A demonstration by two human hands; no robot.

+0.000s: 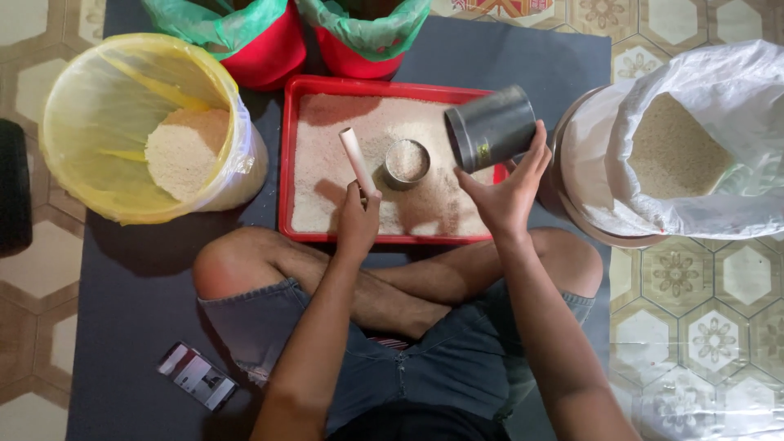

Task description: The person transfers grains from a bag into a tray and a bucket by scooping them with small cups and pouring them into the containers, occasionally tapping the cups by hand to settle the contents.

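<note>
The right hand (506, 192) grips a dark metal can (492, 127), tilted, mouth toward the tray's middle, above the right edge of the red tray (285, 163). The left hand (358, 220) is closed around a pale tube (357, 160) (slanting up over the rice) near the tray's front edge. A small cup (406, 163) full of rice sits mid-tray, with open rice around it. A yellow bucket (90, 90) stands left, a white sack (719, 90) right, both holding grain.
</note>
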